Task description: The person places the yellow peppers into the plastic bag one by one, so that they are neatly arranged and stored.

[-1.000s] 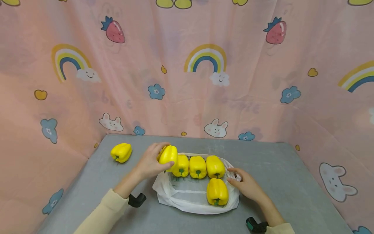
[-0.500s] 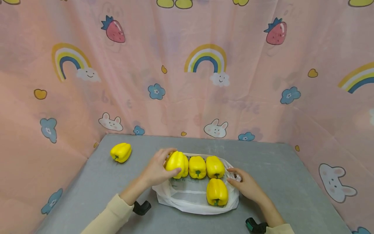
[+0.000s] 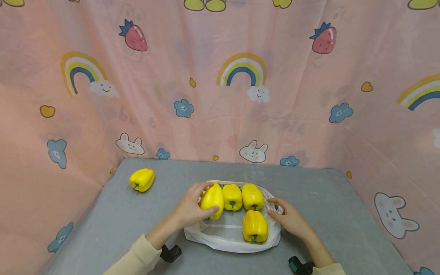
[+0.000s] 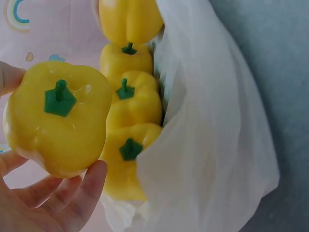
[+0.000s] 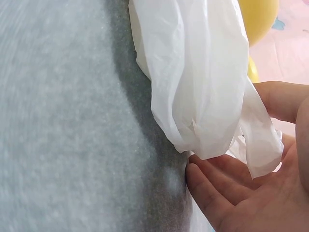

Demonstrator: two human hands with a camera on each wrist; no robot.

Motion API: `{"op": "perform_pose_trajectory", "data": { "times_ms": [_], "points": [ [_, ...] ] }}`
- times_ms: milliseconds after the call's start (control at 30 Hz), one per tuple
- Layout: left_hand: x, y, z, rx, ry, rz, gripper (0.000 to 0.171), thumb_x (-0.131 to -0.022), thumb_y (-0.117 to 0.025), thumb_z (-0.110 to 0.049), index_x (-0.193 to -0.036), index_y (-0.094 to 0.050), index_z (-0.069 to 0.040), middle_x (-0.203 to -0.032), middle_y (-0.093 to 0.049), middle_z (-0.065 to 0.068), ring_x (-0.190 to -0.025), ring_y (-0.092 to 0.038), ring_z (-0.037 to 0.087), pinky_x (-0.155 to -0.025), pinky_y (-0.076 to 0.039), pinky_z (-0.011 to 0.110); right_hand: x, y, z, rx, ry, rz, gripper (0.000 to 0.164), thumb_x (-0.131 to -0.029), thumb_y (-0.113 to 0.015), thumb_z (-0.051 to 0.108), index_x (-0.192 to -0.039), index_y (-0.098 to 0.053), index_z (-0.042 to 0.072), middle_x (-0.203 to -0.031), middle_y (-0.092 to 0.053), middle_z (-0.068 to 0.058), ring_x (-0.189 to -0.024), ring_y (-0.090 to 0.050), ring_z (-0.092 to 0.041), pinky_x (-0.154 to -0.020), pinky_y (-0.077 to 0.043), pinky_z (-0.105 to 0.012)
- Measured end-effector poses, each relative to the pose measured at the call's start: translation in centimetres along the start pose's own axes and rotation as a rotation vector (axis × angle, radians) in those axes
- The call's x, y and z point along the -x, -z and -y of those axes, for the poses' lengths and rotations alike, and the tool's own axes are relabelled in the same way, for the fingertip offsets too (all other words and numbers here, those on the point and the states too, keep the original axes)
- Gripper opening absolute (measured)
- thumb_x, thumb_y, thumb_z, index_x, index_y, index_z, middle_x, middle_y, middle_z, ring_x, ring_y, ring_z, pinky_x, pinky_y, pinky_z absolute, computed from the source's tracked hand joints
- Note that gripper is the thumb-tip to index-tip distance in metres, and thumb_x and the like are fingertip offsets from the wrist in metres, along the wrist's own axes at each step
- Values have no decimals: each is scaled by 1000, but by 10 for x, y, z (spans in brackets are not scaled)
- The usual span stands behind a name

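A yellow bell pepper [image 3: 213, 199] is in my left hand [image 3: 189, 208], held between thumb and fingers above the left part of a white plastic bag [image 3: 230, 244]. In the left wrist view, the green stem of this pepper [image 4: 58, 125] faces the camera. Inside the bag, several more yellow peppers [image 3: 232, 197] form a back row, partly hidden at the left by the held one. One pepper [image 3: 255, 226] lies in front of the row's right end. My right hand [image 3: 290, 218] grips the bag's gathered right side, with thumb and fingers about the thin plastic [image 5: 203, 87].
Another yellow pepper [image 3: 142, 180] lies on the grey table [image 3: 343, 214] at the back left, away from the bag. A pink patterned curtain [image 3: 220, 126] encloses the table behind and at both sides.
My left hand has carried the pepper rightward and down, toward the left end of the row in the bag. The right hand has stayed at the bag's right side.
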State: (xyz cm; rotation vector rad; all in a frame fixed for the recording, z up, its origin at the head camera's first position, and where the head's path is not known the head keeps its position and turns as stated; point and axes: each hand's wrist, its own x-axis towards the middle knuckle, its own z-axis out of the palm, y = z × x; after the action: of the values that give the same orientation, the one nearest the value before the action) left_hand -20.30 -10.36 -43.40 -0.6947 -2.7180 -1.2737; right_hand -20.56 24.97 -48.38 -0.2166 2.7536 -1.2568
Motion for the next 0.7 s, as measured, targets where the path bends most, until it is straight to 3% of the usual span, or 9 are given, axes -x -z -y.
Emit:
{"op": "perform_pose_trajectory", "data": {
  "times_ms": [367, 700],
  "points": [
    [4, -14, -2, 22, 46, 37, 68, -86, -77, -45, -143, -52, -18, -140, -52, 5, -106, -54, 20, -85, -54, 37, 1, -2, 1, 3, -16, -4, 48, -100, -66, 31, -141, -58, 8, -145, -53, -20, -131, -50, -42, -102, -43, -63],
    [4, -30, -3, -3, 41, 63, 72, -86, -75, -50, -143, -52, -15, -131, -56, 4, -106, -54, 18, -86, -51, 39, 1, -1, 0, -18, -2, -5, 48, -100, -65, 30, -141, -57, 6, -146, -52, -21, -133, -47, -43, -104, -41, -64]
  ]
}}
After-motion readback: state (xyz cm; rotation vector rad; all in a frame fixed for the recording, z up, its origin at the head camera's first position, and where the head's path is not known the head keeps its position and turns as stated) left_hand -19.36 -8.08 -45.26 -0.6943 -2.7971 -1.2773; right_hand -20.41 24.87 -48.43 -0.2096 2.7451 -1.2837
